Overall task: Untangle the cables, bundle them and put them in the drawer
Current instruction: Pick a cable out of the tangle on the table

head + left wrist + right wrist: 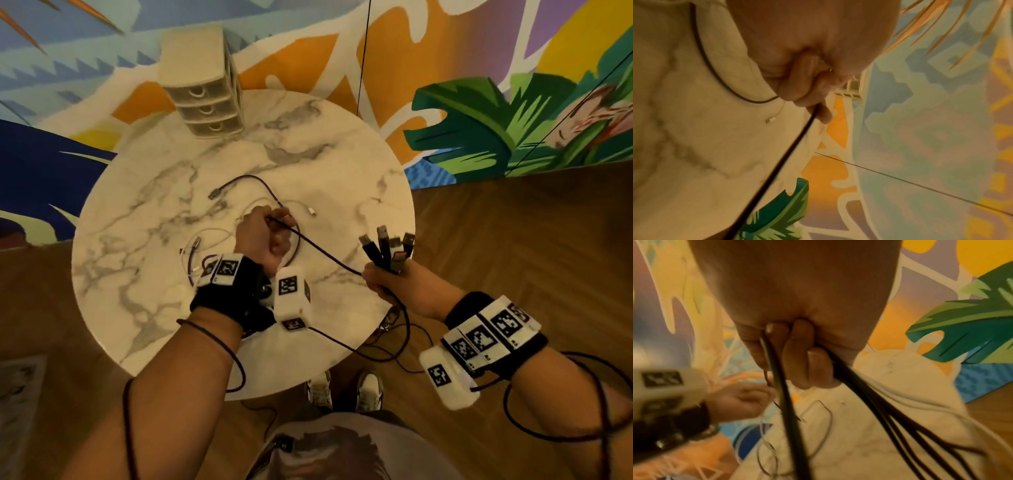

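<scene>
My right hand (382,279) grips a bundle of black cables (865,392) at the table's right edge, with several USB plugs (387,246) fanned out above the fist. One black cable (315,248) stretches taut from that fist to my left hand (265,236), which pinches it over the middle of the round marble table (154,274). The left wrist view shows the same cable (793,146) leaving the curled fingers. A purple cable (253,181) and thin white cables (205,236) lie loose around the left hand. The beige drawer unit (205,85) stands at the table's far edge, all drawers shut.
A white connector (311,211) lies just right of the left hand. Black cable loops (400,342) hang off the near right table edge toward the wooden floor. My shoes (346,390) are by the table's front. A painted mural wall (479,102) is behind.
</scene>
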Tool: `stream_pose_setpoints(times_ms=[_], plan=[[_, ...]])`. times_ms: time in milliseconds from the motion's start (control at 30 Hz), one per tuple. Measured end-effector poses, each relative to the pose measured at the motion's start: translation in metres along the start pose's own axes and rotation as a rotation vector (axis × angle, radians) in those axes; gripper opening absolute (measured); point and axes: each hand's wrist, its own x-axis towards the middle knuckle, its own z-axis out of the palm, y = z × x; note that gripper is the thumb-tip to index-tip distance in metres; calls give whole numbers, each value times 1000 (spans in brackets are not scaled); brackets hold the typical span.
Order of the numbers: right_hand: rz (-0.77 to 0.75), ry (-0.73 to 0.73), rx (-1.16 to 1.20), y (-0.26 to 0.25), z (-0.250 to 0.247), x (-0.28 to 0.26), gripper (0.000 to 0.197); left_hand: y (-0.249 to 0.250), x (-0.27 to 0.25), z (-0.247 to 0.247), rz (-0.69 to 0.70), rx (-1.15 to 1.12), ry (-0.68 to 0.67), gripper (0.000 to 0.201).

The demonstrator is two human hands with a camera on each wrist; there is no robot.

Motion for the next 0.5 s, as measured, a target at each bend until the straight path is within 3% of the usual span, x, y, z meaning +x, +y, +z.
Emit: stream_pose_setpoints(times_ms=[100,200,367,500], plan=[[101,158,-190,24,1,6,33,-12,-9,4,-7,189,-3,41],[75,348,-144,13,12,26,35,-42,-24,20,-4,323,-87,41],[50,269,-75,-21,34,50,38,-64,-29,43,110,506,-27,30],[54,292,-34,-8,15,37,32,-42,-19,22,89,127,9,29]])
